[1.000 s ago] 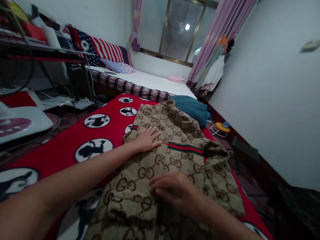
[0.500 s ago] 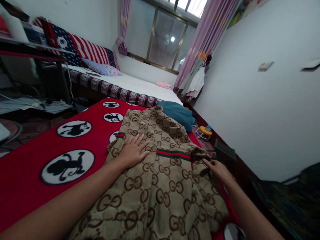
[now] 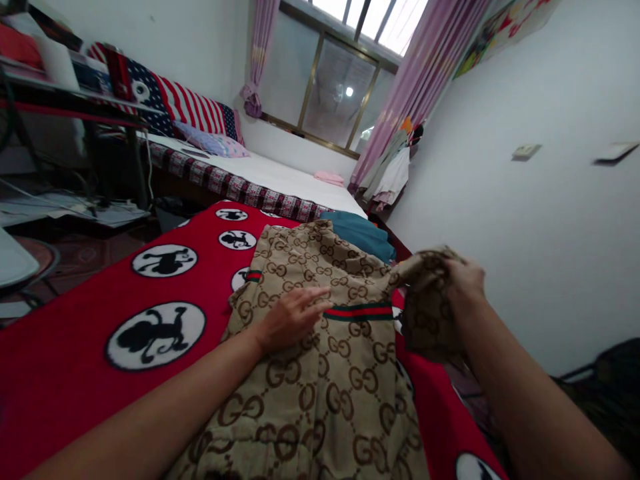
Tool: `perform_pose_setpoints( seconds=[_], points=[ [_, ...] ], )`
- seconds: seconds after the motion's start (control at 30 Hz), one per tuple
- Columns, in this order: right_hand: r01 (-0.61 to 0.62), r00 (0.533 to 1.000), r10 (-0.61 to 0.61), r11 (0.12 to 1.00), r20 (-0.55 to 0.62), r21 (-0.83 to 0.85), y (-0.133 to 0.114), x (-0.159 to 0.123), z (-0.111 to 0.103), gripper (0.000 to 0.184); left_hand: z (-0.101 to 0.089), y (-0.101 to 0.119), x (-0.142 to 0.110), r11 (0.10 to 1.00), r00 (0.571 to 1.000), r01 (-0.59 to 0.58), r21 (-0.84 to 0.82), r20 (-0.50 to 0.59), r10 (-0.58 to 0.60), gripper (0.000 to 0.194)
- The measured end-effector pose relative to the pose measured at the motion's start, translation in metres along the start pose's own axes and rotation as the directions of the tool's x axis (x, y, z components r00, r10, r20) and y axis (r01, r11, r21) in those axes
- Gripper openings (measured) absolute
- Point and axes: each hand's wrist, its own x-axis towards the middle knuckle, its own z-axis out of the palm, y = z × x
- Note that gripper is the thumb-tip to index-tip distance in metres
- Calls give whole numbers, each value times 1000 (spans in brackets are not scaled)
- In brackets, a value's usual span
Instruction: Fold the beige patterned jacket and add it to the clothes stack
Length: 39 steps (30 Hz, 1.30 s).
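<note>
A tan jacket (image 3: pixel 345 393) with a brown letter pattern and a red-and-green stripe lies spread on a red blanket (image 3: pixel 75 373). My right hand (image 3: pixel 466 283) is closed around the jacket's right-side sleeve (image 3: pixel 427 313), which is raised off the blanket and hangs in folds. Over the middle of the jacket is my left hand (image 3: pixel 293 317), its fingers stretched out and holding nothing. Whether its palm touches the cloth I cannot tell.
Beyond the jacket lies a folded teal cloth (image 3: pixel 357 233). A bed with a white sheet (image 3: pixel 280 173) stands under the window. At left is a cluttered desk (image 3: pixel 85 107); a white wall (image 3: pixel 525 220) runs along the right.
My right hand has gripped the sleeve and lifted it up and to the right. My left hand has shifted right across the jacket, from lying flat to turned partly on its side.
</note>
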Motion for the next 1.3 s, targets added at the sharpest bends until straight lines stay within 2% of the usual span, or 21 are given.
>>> perform_pose_setpoints(
  seconds=[0.03, 0.07, 0.1, 0.13, 0.17, 0.2, 0.23, 0.27, 0.3, 0.33, 0.43, 0.47, 0.53, 0.6, 0.7, 0.8, 0.9, 1.0, 1.13, 1.2, 1.3],
  points=[
    [64, 998, -64, 998, 22, 7, -25, -8, 24, 37, -5, 5, 1, 995, 995, -97, -9, -22, 97, 36],
    [147, 982, -150, 989, 115, 30, -49, -22, 47, 46, -10, 8, 1, 986, 985, -168, -4, -37, 167, 36],
    [326, 873, -340, 940, 349, 100, -72, -41, 69, 55, -14, 11, 0, 978, 977, -206, 8, -46, 206, 37],
    [464, 667, -500, 859, 552, 217, -93, -62, 86, 62, -17, 12, -2, 976, 975, -218, 21, -47, 219, 36],
    [541, 419, -596, 770, 685, 338, -111, -84, 99, 64, -18, 12, -4, 977, 976, -212, 30, -43, 213, 36],
    [571, 199, -634, 695, 747, 437, -124, -105, 107, 60, -19, 11, -6, 980, 980, -195, 31, -36, 196, 34],
    [574, 64, -637, 653, 768, 493, -133, -124, 109, 53, -19, 10, -7, 983, 983, -181, 25, -28, 182, 32],
    [561, 29, -629, 654, 777, 508, -135, -139, 107, 44, -18, 8, -8, 985, 985, -169, 15, -16, 169, 31],
    [544, 39, -615, 674, 788, 499, -132, -149, 100, 36, -17, 7, -8, 988, 988, -157, 7, -6, 157, 30],
    [524, 92, -595, 711, 799, 469, -123, -154, 90, 30, -15, 6, -8, 990, 990, -138, 3, 4, 138, 29],
    [465, 320, -474, 833, 821, 300, -72, -151, 50, 21, -10, 4, -6, 1000, 998, -26, -7, 60, 26, 33],
    [448, 389, -409, 867, 825, 219, -52, -147, 35, 19, -8, 3, -5, 1000, 996, 22, -14, 83, -21, 36],
    [401, 493, -237, 916, 837, 23, -14, -141, 2, 17, -5, 2, -3, 994, 988, 104, -22, 121, -101, 44],
    [335, 551, -58, 929, 833, -157, 16, -140, -33, 17, -2, 2, -2, 988, 978, 152, -18, 150, -147, 50],
    [214, 555, 153, 924, 817, -318, 40, -148, -82, 18, 0, 1, -2, 988, 974, 153, 0, 168, -151, 52],
    [91, 501, 298, 915, 813, -392, 45, -167, -122, 32, 3, 0, -2, 991, 977, 129, 36, 166, -133, 50],
    [52, 448, 369, 899, 814, -435, 37, -195, -149, 59, 6, -4, 0, 980, 969, 163, 113, 168, -180, 51],
    [83, 432, 374, 890, 821, -449, 28, -227, -164, 86, 8, -14, 8, 963, 956, 176, 204, 197, -217, 55],
    [137, 457, 358, 876, 814, -462, 29, -261, -171, 107, 10, -32, 29, 949, 943, 81, 305, 285, -172, 46],
    [183, 462, 331, 872, 823, -454, 33, -270, -171, 104, 8, -40, 44, 935, 927, 1, 354, 351, -134, 37],
    [246, 467, 235, 891, 852, -381, 35, -274, -170, 77, 1, -50, 72, 908, 901, -114, 402, 428, -76, 26]
  ],
)
